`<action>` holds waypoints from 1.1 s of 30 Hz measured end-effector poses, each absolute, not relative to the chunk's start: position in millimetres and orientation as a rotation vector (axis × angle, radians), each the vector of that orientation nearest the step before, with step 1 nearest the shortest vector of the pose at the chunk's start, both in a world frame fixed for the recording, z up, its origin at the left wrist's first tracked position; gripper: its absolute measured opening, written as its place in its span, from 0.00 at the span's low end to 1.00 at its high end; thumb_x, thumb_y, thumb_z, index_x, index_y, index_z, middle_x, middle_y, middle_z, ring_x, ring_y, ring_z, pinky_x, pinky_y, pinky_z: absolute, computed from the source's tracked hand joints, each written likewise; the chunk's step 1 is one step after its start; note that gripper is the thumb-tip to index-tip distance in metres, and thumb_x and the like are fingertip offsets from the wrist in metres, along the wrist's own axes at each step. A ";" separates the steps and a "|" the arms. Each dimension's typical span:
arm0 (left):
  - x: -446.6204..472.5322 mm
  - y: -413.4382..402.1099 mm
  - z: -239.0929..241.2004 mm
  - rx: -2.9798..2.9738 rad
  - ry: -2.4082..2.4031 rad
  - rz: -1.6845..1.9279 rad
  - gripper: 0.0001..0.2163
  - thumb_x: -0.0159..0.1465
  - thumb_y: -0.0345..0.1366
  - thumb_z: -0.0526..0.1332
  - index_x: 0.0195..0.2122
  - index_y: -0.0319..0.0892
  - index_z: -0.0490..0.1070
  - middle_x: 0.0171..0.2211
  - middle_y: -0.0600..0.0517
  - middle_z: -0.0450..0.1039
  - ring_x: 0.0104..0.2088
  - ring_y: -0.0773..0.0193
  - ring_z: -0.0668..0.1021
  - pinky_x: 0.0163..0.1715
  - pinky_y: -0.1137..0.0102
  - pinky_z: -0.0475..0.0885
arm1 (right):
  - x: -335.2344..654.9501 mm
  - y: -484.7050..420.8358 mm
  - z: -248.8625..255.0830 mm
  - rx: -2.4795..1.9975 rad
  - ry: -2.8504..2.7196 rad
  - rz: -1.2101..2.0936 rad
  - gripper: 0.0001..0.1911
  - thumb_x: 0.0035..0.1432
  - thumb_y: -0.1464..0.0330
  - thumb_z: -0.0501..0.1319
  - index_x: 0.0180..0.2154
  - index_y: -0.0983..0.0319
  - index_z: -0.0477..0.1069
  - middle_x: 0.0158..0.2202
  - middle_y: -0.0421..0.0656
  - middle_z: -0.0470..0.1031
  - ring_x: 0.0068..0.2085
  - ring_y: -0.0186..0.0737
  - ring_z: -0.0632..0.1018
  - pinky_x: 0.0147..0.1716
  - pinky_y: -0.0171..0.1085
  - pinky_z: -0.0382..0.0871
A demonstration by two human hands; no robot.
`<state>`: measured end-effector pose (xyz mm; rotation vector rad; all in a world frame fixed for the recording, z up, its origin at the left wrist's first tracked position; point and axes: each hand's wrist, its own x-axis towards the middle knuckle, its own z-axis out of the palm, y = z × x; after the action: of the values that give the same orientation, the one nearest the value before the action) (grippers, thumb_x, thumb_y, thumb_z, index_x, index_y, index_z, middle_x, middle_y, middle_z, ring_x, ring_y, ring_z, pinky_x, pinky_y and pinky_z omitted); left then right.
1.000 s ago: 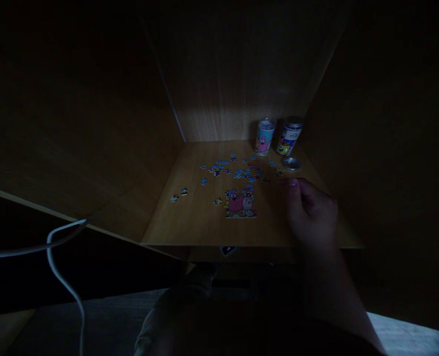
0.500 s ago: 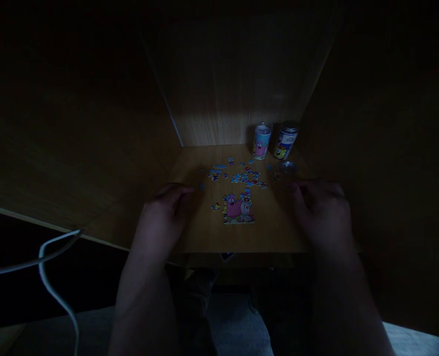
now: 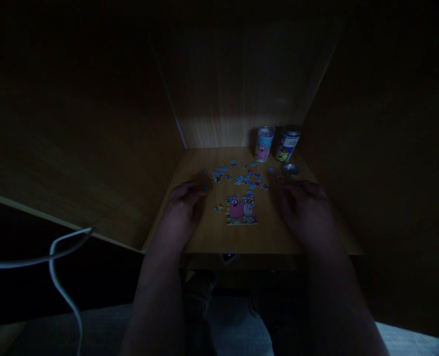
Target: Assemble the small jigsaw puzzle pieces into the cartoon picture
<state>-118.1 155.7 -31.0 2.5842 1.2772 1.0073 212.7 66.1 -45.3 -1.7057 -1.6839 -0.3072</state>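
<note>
My left hand (image 3: 182, 210) is over the left part of the wooden desktop, fingers bent and slightly apart, tips beside a small blue puzzle piece (image 3: 205, 187). On the right, my right hand (image 3: 309, 210) has its thumb and forefinger close together around what seems a small dark puzzle piece, hard to make out in the dim light. Between the hands lies a partly joined puzzle (image 3: 238, 210) with a pink starfish figure and a white-suited figure. A yellowish puzzle piece (image 3: 218, 208) sits just left of it. Several loose blue pieces (image 3: 239, 180) are scattered behind it.
Two picture cans, one with a pink figure (image 3: 264, 145) and one with a yellow figure (image 3: 287, 144), stand at the back right. A round lid (image 3: 290, 170) lies before them. Wooden panels enclose the desktop (image 3: 219, 240). A white cable (image 3: 58, 284) hangs at the left.
My left hand has moved right and inward, nearer the blue piece. My right hand has shifted left toward the loose pieces. The whole view has shifted slightly.
</note>
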 end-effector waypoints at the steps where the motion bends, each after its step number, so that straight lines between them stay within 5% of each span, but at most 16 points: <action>1: -116.6 155.7 -31.1 2.597 1.244 1.011 0.18 0.69 0.21 0.62 0.53 0.45 0.83 0.62 0.43 0.77 0.64 0.47 0.78 0.64 0.49 0.77 | 211.7 66.3 -45.2 -1.707 -1.689 -0.310 0.12 0.72 0.68 0.61 0.50 0.63 0.82 0.49 0.56 0.83 0.53 0.61 0.80 0.58 0.60 0.75; 18: -104.4 152.0 -28.3 2.591 1.131 0.940 0.04 0.71 0.34 0.71 0.45 0.48 0.84 0.56 0.46 0.81 0.59 0.48 0.81 0.60 0.48 0.78 | 202.4 68.3 -45.8 -1.696 -1.718 -0.227 0.13 0.70 0.69 0.60 0.48 0.61 0.82 0.50 0.54 0.83 0.55 0.61 0.79 0.61 0.60 0.73; 33: -106.4 152.7 -26.9 2.591 1.115 0.843 0.06 0.72 0.34 0.71 0.49 0.50 0.83 0.60 0.46 0.80 0.62 0.48 0.79 0.63 0.47 0.75 | 204.4 69.5 -45.6 -1.688 -1.738 -0.239 0.11 0.71 0.68 0.61 0.48 0.60 0.82 0.49 0.53 0.84 0.54 0.60 0.80 0.60 0.61 0.74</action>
<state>-106.4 152.7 -26.9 2.5910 1.1150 0.8425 204.4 69.5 -45.6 -1.6877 -1.7382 -0.2387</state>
